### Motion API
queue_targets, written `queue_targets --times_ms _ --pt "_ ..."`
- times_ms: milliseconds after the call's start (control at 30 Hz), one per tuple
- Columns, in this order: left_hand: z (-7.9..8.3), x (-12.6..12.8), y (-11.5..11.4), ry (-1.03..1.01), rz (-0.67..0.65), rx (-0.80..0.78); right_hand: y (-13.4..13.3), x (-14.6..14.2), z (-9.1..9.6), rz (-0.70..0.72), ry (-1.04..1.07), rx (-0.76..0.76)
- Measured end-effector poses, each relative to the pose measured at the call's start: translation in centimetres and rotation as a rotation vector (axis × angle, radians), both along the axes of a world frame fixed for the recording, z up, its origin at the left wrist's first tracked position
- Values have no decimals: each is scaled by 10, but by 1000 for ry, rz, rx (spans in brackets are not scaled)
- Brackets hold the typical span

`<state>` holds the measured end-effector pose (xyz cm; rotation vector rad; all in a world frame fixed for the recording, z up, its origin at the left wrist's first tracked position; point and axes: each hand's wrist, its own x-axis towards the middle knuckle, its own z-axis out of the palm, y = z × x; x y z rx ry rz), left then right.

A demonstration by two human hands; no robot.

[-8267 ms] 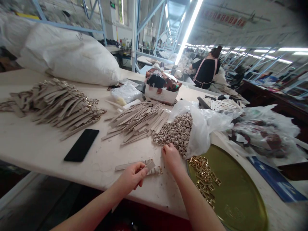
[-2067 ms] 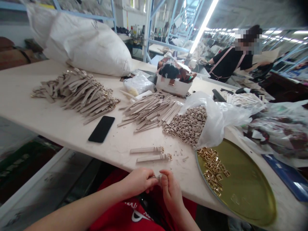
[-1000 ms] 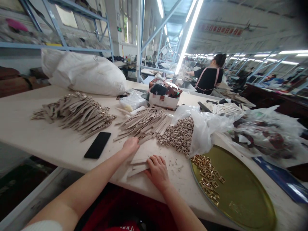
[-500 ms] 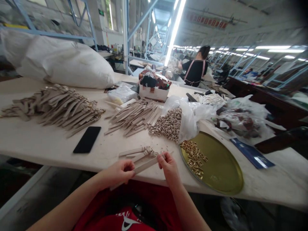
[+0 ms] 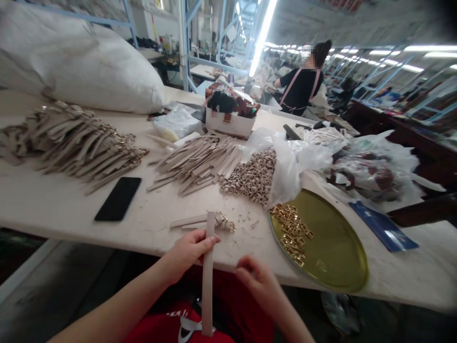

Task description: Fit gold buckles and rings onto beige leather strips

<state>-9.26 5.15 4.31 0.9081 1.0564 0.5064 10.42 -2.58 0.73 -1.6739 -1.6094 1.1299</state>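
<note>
My left hand (image 5: 187, 252) is closed on a beige strap (image 5: 207, 286), which stands nearly upright over the table edge and my lap. My right hand (image 5: 257, 281) is just right of the strap, fingers curled with nothing visible in them. A few finished straps with gold buckles (image 5: 203, 221) lie on the table just beyond my hands. Further back lie a heap of plain straps (image 5: 198, 163) and a spill of small beige loops (image 5: 252, 177) from a plastic bag. Gold buckles (image 5: 292, 231) sit on a round gold tray (image 5: 332, 247) at my right.
A black phone (image 5: 118, 198) lies left of the straps. A big pile of buckled straps (image 5: 71, 143) and a white sack (image 5: 82, 66) are at the far left. A small box (image 5: 230, 121) and plastic bags (image 5: 371, 166) stand behind. Another person (image 5: 303, 83) works at a far table.
The strap held across between both hands half a second ago now stands upright in my left hand alone. My right hand has let go and dropped lower. The view has tilted down slightly.
</note>
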Motion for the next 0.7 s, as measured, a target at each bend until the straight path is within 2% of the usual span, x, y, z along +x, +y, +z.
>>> queue_targets --times_ms 67,133,200,300,500,600,700 --pt "2 4 3 11 -52 -5 24 46 -2 -186 -309 142" --pt "4 5 9 21 -79 -19 48 89 -10 -251 -716 171" --pt "4 5 13 37 -82 -38 65 119 -19 -187 -1026 140" --pt "2 7 18 79 -90 -80 75 135 -26 -60 -1253 125" --pt "0 10 19 92 -97 -95 82 136 -21 115 -1308 93" --pt "1 8 15 86 -90 -103 83 136 -13 52 -1211 105" --pt "2 4 8 46 -99 -123 76 121 -2 -115 -818 118"
